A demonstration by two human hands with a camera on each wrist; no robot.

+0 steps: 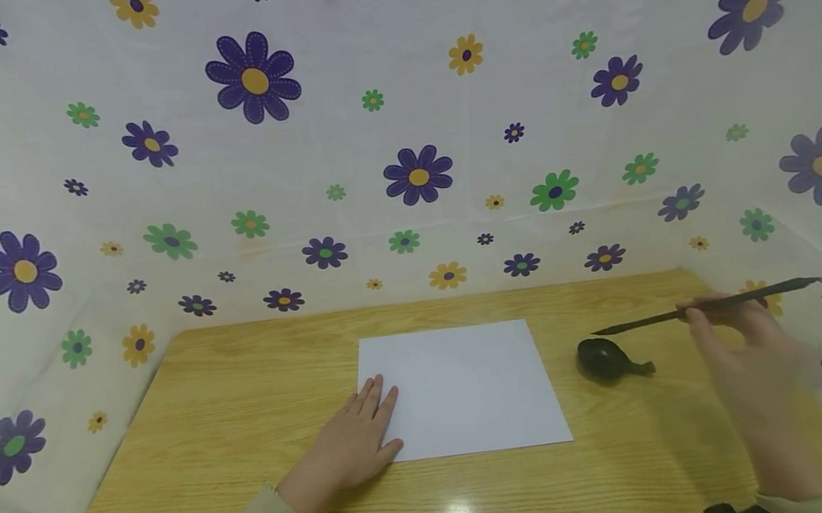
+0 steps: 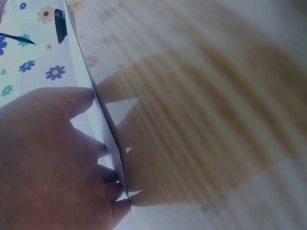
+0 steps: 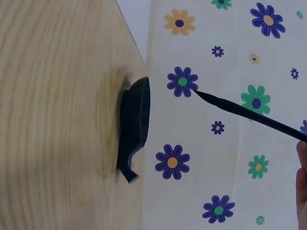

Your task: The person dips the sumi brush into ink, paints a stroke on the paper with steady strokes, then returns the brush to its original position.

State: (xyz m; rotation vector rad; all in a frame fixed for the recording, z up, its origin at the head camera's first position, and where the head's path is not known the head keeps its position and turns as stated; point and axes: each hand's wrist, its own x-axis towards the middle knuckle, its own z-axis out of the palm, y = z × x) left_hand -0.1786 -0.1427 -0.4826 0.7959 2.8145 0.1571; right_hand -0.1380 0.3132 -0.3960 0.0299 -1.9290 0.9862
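My left hand [image 1: 359, 442] lies with straight, spread fingers on the left edge of a blank white sheet of paper [image 1: 466, 393]. In the left wrist view, that hand's fingertips meet the paper's edge on the wood. On the right, my right hand [image 1: 756, 362] pinches a dark writing brush [image 1: 647, 321], held in the air and nearly level, its pointed tip toward the left. Below the tip, a small black gourd-shaped dish [image 1: 602, 360] with a short stem sits on the table. In the right wrist view, the brush tip stands apart from the dish [image 3: 135, 110].
The yellow wood-grain table [image 1: 245, 391] bears the paper and the dish. A white cloth [image 1: 338, 139] printed with purple, green and yellow flowers rises behind the table and along both sides. Light glares off the table's near part.
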